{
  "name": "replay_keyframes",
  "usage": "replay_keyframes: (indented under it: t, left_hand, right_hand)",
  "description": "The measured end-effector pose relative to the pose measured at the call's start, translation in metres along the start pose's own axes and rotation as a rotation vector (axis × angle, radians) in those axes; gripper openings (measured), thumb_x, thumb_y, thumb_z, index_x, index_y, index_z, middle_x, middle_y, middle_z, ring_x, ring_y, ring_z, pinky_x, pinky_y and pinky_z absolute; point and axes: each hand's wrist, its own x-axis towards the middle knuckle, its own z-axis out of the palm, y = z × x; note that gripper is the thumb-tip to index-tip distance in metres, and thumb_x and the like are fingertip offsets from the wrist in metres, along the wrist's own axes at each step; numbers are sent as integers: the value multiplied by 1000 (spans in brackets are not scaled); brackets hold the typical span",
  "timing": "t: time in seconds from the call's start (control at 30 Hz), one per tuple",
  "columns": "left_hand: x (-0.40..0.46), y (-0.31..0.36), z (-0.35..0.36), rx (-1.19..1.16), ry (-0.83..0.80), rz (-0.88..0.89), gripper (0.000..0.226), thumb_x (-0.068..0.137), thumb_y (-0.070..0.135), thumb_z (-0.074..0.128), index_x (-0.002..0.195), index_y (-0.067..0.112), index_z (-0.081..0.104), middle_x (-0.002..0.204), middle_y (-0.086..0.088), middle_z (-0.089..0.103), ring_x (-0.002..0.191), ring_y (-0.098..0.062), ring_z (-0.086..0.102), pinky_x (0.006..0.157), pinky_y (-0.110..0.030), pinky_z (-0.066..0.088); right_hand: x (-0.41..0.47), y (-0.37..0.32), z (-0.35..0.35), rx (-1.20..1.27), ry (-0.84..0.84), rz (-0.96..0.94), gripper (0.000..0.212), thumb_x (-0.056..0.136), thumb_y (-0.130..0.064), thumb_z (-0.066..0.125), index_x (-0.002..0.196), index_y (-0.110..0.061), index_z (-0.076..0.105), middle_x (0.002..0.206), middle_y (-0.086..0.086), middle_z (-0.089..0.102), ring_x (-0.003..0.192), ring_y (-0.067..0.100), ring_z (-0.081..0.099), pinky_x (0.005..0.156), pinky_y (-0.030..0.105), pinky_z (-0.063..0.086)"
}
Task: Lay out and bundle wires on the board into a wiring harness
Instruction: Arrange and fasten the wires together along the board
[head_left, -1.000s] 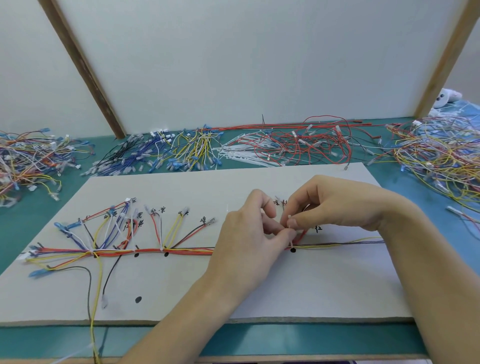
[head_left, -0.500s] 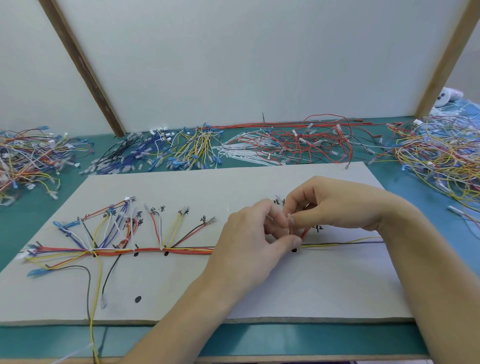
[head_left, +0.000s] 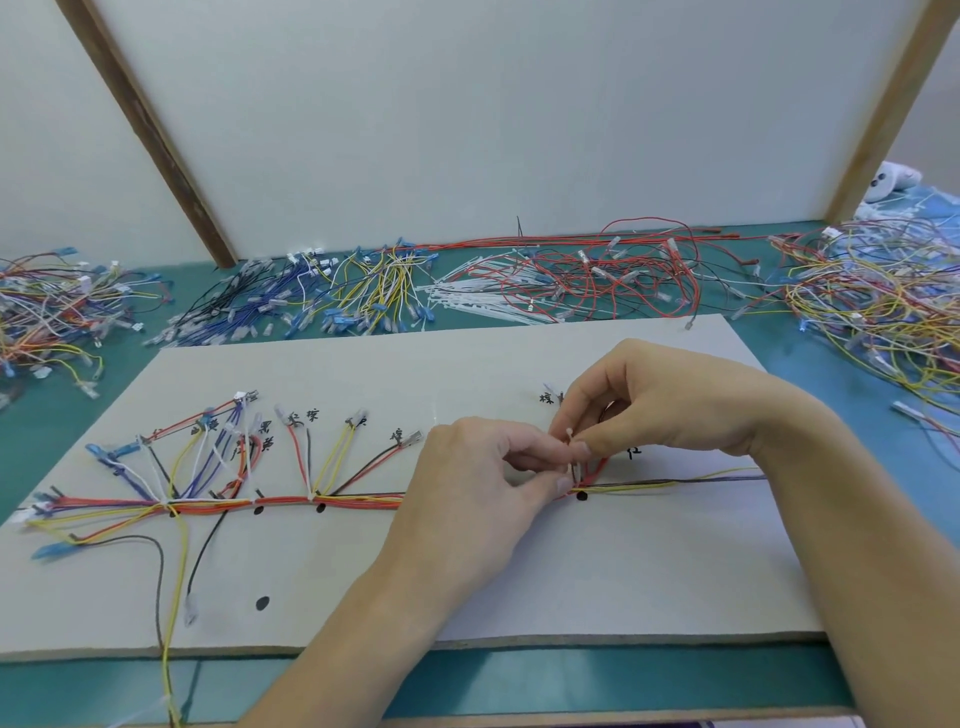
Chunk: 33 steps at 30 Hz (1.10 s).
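A grey board (head_left: 467, 582) lies on the green table. A wire bundle (head_left: 291, 503) of red, yellow, blue and black wires runs along its middle, with branches fanning up to hand-written marks at the left. Both hands meet over the bundle right of centre, by a black dot (head_left: 582, 497). My left hand (head_left: 478, 483) pinches the bundle and the lower part of a thin white cable tie (head_left: 570, 441). My right hand (head_left: 660, 400) pinches the tie's upper end from above. Thinner wires (head_left: 701, 479) continue to the right.
Loose wire heaps lie behind the board: blue and yellow wires (head_left: 311, 296), white cable ties (head_left: 483, 301), red wires (head_left: 623, 280). Mixed tangles sit at the far left (head_left: 52, 312) and far right (head_left: 883, 301). A white panel with wooden struts stands behind.
Both hands stayed at the same spot on the bundle. The left fingers curled in closer to the tie, and the right fingertips shifted slightly on the white tie.
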Motion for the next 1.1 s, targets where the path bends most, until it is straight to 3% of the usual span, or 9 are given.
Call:
replay_keyframes:
  t: [0.1,0.27,0.43,0.6,0.83,1.0,1.1]
  left_hand:
    - [-2,-3,1,-69,23,-31,21,80,10,85,83,30,79,75,22,75,64,8,66,61,-2,41]
    - [-3,-8,4,-109,43,-55,15,81,12,85,83,26,80,72,19,75,69,4,71,62,-4,44]
    - [-4,-10,5,-134,47,-32,15,82,11,84,88,25,83,76,20,76,71,3,73,65,-6,48]
    - [-4,-10,6,-138,57,-14,14,81,13,85,85,26,82,77,19,77,73,0,74,66,-10,52]
    - [-5,-10,6,-74,97,-3,19,81,14,86,89,31,84,88,14,74,76,2,73,69,-10,53]
    - [-6,-10,6,-30,97,-3,24,82,19,84,94,40,82,91,14,72,85,-1,71,80,-29,58]
    - [-7,-9,6,-15,96,5,27,83,22,83,98,45,80,91,16,71,89,-2,70,81,-32,58]
  right_hand:
    - [0,-1,0,26,29,25,17,83,-13,83,97,-20,79,84,6,79,80,20,76,69,17,53]
    - [-1,2,-2,20,2,20,13,84,-13,82,96,-16,78,88,10,80,87,28,77,86,40,57]
    - [-3,0,-3,48,-39,3,11,89,-7,76,98,-13,79,91,12,80,90,29,77,82,27,59]
    - [-1,1,-3,20,-33,-7,11,88,-10,78,99,-13,80,91,11,80,90,29,77,90,38,60]
    - [-1,0,-1,19,-24,-4,10,89,-9,77,96,-14,80,90,11,79,89,30,76,89,37,60]
    - [-1,-1,-1,15,-19,2,9,88,-10,78,96,-13,80,89,11,79,90,30,76,90,41,59]
    - [-1,-1,-1,9,-23,8,9,88,-11,79,95,-14,80,89,10,80,90,29,76,89,39,59]
